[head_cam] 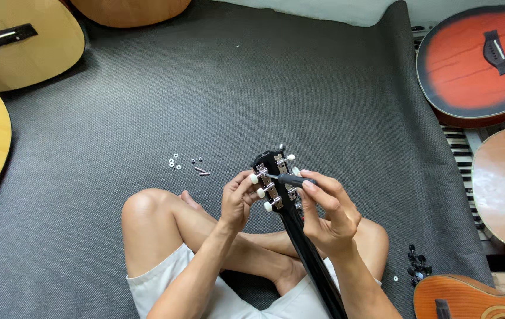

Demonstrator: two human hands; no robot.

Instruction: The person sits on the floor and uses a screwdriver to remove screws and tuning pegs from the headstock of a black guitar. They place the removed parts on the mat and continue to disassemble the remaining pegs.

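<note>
Centrally, near the crossed legs, the glossy black guitar headstock with white-buttoned tuning pegs (276,180) rises from a black neck running down toward the lap. The left hand (236,201) pinches the left side of the headstock, fingers closed on a peg. The right hand (329,207) grips a small dark-handled screwdriver (291,178), its tip laid against the headstock. Small silver washers and screws (187,165) lie on the dark grey mat (299,77), just left. A red-and-black sunburst guitar body (476,65) lies far right.
</note>
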